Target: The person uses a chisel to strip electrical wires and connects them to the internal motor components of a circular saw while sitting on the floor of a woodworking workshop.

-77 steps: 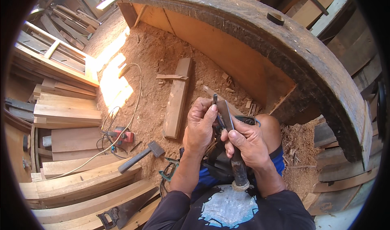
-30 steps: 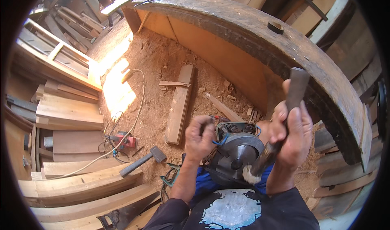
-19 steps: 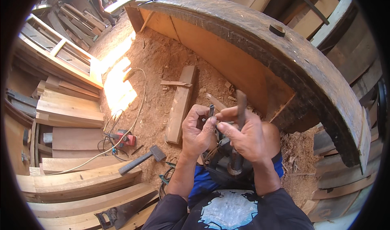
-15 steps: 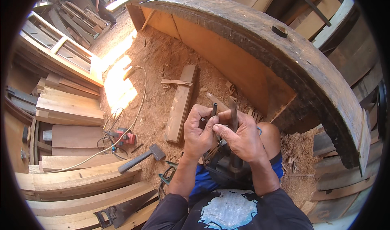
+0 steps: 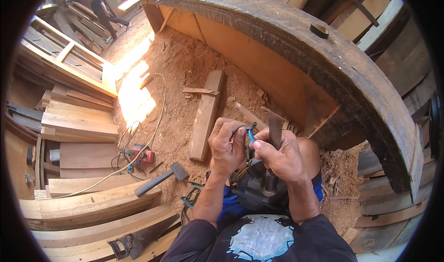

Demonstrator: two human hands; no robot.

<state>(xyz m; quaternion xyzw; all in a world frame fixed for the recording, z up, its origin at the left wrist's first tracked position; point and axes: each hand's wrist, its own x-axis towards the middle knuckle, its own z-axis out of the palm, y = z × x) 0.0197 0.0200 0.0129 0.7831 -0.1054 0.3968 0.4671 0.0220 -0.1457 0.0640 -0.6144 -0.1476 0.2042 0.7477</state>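
Your left hand (image 5: 225, 146): thumb and fingertips pinched on small dark piece (image 5: 253, 125). Blue wire (image 5: 251, 135) curves from there to your right fingertips. Your right hand (image 5: 283, 156): also gripping chisel (image 5: 275, 131), broad blade up, handle down. Black machine (image 5: 247, 184) below your hands. Farther out: hammer (image 5: 157, 182) lying to left, plank (image 5: 206, 118) flat on sawdust ahead, curved bench (image 5: 370, 84) arching to right.

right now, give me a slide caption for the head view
Left hand pinching a small dark rod beside a blue wire, right hand holding a chisel, hammer to the left.
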